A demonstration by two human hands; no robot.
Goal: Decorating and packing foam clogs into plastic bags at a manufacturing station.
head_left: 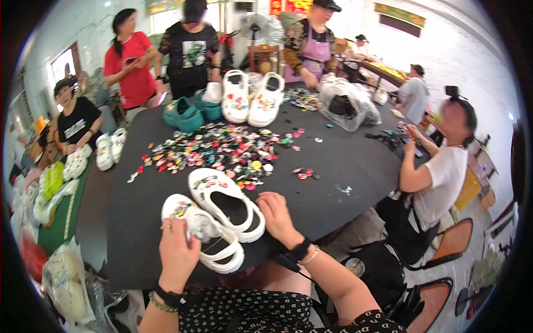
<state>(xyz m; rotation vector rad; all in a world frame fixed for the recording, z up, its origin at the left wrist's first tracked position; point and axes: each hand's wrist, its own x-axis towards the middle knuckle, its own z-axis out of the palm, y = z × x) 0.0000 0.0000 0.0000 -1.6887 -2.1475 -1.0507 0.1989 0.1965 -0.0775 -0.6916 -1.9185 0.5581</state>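
Black surface (333,166) fills the middle, people seated and standing all round it. Left hand (179,251) at seven o'clock grasps the near white clog (204,233); right hand (277,217), fingers loose, rests against the second white clog (225,202) just beside it. Colourful charms (222,149) lie heaped at twelve o'clock, another white pair (251,98) beyond.

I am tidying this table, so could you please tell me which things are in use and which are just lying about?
In use:
left hand on the near white clog
right hand by the second white clog
pile of colourful charms

Lying about:
teal clogs
far white clogs
clear plastic bag
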